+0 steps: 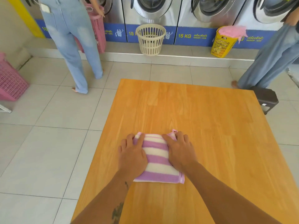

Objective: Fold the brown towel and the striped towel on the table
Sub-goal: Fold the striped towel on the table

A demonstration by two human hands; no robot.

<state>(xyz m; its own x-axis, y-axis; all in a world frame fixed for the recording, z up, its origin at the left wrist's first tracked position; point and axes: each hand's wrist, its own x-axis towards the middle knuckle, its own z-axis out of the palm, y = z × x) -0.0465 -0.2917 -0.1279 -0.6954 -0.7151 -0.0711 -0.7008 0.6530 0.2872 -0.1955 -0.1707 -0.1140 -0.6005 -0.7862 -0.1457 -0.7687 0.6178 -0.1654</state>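
Note:
The striped towel (156,156), purple and white, lies folded into a small rectangle near the front left of the wooden table (202,113). My left hand (131,153) rests flat on its left side with fingers spread. My right hand (180,150) presses on its right side, fingertips curled at the far right corner by a small pink loop. Neither hand lifts the towel. No brown towel shows in the head view.
Beyond the table stand washing machines with a beige basket (150,39), a yellow basket (224,43) with pink laundry, and pink baskets (9,81) at left. One person (71,38) stands far left, another (275,59) far right. A dark stool (265,100) sits by the table's right corner.

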